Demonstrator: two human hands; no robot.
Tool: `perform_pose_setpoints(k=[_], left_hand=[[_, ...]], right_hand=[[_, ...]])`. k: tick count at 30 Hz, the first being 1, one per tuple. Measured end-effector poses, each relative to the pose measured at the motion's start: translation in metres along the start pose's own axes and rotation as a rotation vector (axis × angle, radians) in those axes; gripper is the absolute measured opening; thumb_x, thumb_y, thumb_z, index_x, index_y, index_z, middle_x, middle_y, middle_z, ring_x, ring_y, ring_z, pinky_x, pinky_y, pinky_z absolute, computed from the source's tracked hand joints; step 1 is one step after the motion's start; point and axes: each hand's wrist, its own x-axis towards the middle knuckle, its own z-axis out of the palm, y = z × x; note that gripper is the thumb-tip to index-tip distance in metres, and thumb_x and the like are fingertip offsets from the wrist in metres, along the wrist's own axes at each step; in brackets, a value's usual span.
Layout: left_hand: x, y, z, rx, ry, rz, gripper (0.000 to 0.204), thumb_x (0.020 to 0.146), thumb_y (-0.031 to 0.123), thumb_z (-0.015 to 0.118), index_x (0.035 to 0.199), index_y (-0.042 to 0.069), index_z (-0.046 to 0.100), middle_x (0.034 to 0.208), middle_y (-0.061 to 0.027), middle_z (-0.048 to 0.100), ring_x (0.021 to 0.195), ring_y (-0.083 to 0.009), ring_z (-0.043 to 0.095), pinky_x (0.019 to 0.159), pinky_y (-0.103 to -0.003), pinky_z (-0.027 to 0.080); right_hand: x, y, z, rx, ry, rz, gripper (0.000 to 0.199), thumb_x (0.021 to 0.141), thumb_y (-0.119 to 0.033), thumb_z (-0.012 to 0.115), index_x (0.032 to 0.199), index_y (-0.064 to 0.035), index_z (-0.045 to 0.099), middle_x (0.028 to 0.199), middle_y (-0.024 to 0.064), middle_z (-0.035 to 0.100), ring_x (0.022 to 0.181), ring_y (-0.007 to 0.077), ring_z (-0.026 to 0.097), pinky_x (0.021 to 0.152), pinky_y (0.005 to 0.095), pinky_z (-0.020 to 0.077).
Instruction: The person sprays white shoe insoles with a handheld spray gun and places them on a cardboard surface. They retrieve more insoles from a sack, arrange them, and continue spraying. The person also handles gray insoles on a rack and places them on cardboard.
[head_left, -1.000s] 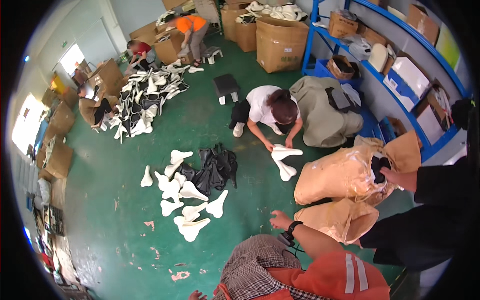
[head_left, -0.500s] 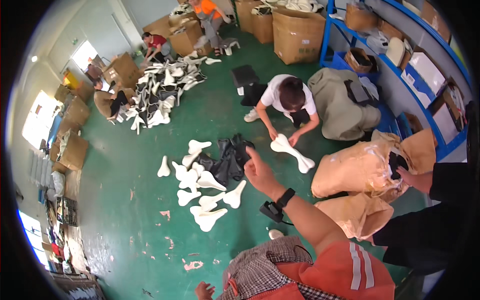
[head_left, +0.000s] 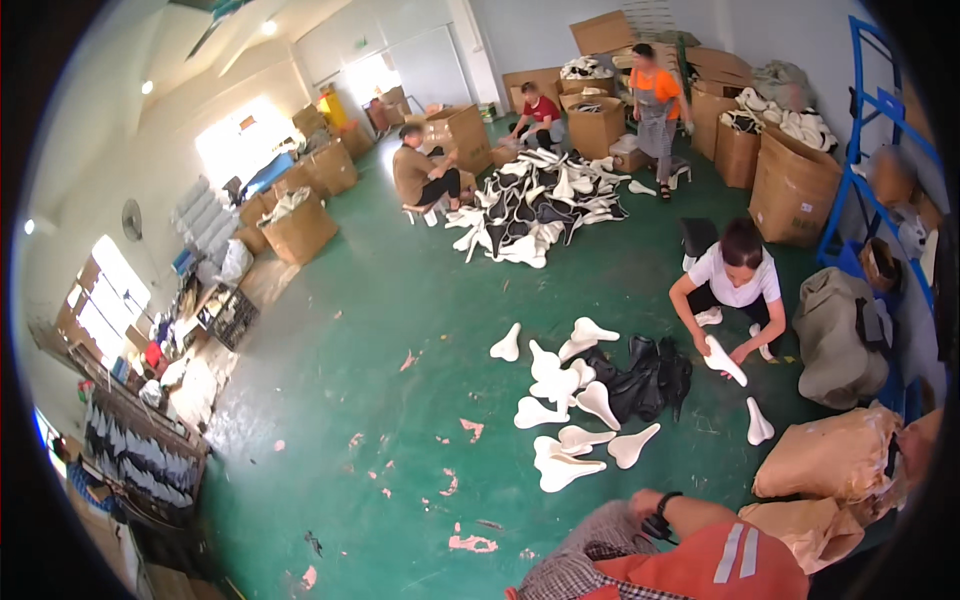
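Note:
My right hand (head_left: 645, 503) is drawn in close against my checked apron (head_left: 580, 550), below a dark wristband; its fingers are mostly hidden. My left hand does not show. Beyond my right hand, several white bicycle saddles (head_left: 625, 446) lie in a loose group on the green floor. Black, limp, shiny pieces (head_left: 640, 380) are heaped against the group's right side. A crouching person in a white shirt (head_left: 740, 275) holds a white saddle (head_left: 725, 362) in both hands. One more white saddle (head_left: 759, 422) lies on the floor in front of that person.
Brown paper sacks (head_left: 830, 455) stand at right beside a grey-green covered bundle (head_left: 840, 335) and a blue rack (head_left: 850, 150). Farther back, people work around a large heap of white and black saddles (head_left: 530, 205), with cardboard boxes (head_left: 800, 190) behind.
My view has swung left and up. My right hand, earlier stretched out with its index finger pointing, is drawn back to my body. My left hand and the dark-clothed person at right have left view.

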Motion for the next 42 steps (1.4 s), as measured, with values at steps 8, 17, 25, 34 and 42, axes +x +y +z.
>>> perform_pose_setpoints(k=[8, 17, 25, 34, 42], left_hand=[[0.077, 0.093, -0.140, -0.134, 0.129, 0.027, 0.047, 0.093, 0.033, 0.043, 0.129, 0.004, 0.043, 0.123, -0.0144, 0.052, 0.109, -0.0295, 0.052, 0.086, -0.051, 0.043], [0.108, 0.107, -0.314, -0.479, 0.497, -0.154, 0.051, 0.093, 0.039, 0.040, 0.132, 0.006, 0.042, 0.125, -0.0130, 0.051, 0.111, -0.0300, 0.051, 0.086, -0.054, 0.041], [0.242, 0.146, -0.398, -0.744, 0.580, -0.224, 0.062, 0.089, 0.044, 0.045, 0.137, 0.007, 0.032, 0.135, -0.0132, 0.039, 0.114, -0.0317, 0.047, 0.089, -0.055, 0.038], [0.448, 0.397, -0.561, -0.542, 0.488, 0.018, 0.035, 0.081, 0.020, 0.060, 0.113, 0.006, 0.058, 0.096, -0.0106, 0.063, 0.072, -0.0240, 0.064, 0.057, -0.035, 0.049], [0.588, 0.657, -0.780, -0.321, 0.612, 0.357, 0.036, 0.080, 0.001, 0.049, 0.116, 0.004, 0.056, 0.093, -0.0156, 0.065, 0.066, -0.0258, 0.066, 0.051, -0.036, 0.052]], right_hand=[[0.109, -0.192, -0.153, 0.652, 0.272, 0.237, 0.029, 0.078, -0.021, 0.058, 0.101, -0.0028, 0.061, 0.078, 0.0067, 0.062, 0.058, 0.0140, 0.059, 0.046, 0.0278, 0.0440], [0.335, -0.396, -0.334, 0.430, 0.519, -0.086, 0.049, 0.074, -0.018, 0.066, 0.117, -0.0007, 0.051, 0.105, 0.0200, 0.062, 0.090, 0.0278, 0.062, 0.078, 0.0358, 0.0490], [0.560, -0.663, -0.447, 0.459, 0.048, -0.263, 0.028, 0.076, -0.011, 0.064, 0.102, 0.0004, 0.061, 0.077, 0.0105, 0.065, 0.065, 0.0186, 0.065, 0.055, 0.0305, 0.0512], [0.751, -0.712, -0.546, 0.456, -0.128, 0.177, 0.028, 0.079, -0.022, 0.061, 0.098, -0.0011, 0.062, 0.083, 0.0127, 0.068, 0.073, 0.0241, 0.067, 0.060, 0.0345, 0.0533], [0.962, -0.882, -0.660, -0.346, -0.134, -0.090, 0.021, 0.075, -0.023, 0.063, 0.087, -0.0061, 0.064, 0.080, 0.0132, 0.067, 0.068, 0.0280, 0.065, 0.057, 0.0395, 0.0515]])
